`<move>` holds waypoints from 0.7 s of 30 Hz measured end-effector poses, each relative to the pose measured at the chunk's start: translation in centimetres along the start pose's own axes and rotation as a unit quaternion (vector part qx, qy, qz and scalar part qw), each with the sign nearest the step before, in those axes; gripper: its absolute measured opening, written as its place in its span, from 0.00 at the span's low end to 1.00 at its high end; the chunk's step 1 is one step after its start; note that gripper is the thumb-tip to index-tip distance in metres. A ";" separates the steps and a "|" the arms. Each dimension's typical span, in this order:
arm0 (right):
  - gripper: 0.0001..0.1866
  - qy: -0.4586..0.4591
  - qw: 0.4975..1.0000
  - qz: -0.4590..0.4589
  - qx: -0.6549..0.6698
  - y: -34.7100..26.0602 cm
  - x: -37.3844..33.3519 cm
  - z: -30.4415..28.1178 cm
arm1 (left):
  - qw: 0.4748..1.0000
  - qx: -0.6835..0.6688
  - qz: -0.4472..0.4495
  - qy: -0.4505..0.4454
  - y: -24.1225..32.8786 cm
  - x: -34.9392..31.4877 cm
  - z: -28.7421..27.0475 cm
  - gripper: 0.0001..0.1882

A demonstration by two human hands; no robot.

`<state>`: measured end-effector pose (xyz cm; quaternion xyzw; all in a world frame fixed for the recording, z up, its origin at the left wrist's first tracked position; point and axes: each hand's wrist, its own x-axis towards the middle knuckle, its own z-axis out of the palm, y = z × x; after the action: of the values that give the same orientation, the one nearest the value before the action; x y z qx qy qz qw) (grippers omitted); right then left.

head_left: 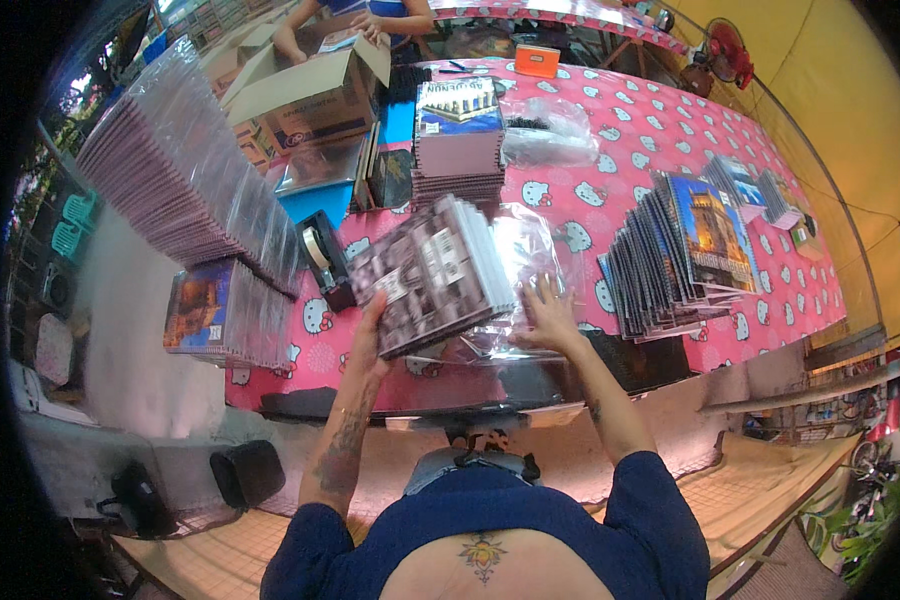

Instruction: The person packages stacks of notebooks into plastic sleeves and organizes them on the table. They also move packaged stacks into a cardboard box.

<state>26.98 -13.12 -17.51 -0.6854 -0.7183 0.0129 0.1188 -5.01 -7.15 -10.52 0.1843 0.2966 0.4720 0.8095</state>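
My left hand (372, 335) grips the lower left edge of a thick bundle of notebooks (425, 275), tilted above the table, its top cover printed in dark grey and brown tones. Fingers spread, my right hand (550, 318) lies on clear plastic bags (530, 250) just right of the bundle. Behind the bundle stands a tall stack of spiral notebooks (458, 140) with a blue building cover on top. Left of the bundle is a black tape dispenser (325, 260) with a roll of tape.
Plastic-wrapped notebooks (185, 170) rise in a high stack at left. A leaning row of spiral notebooks (660, 260) fills the right side of the pink patterned table (660, 110). At the back, another person's hands (370, 28) are at an open cardboard box (315, 100). An orange box (537, 61) sits beyond.
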 end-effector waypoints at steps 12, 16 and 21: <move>0.32 -0.014 0.990 -0.062 0.128 -4.7 -10.3 0.5 | 0.981 0.152 -0.122 0.010 -8.0 8.1 2.0 0.18; 0.26 0.002 0.961 -0.001 0.278 -1.6 -11.5 2.5 | 0.973 0.173 -0.153 0.013 -9.4 8.7 0.7 0.19; 0.37 0.026 0.981 0.117 0.155 3.2 -9.1 -0.9 | 0.967 0.179 -0.179 -0.006 -8.4 9.2 -0.3 0.24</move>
<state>30.58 -22.10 -18.60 -0.7378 -0.6193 0.1204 0.2400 3.75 -3.24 -18.44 0.2726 0.3992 0.2575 0.8367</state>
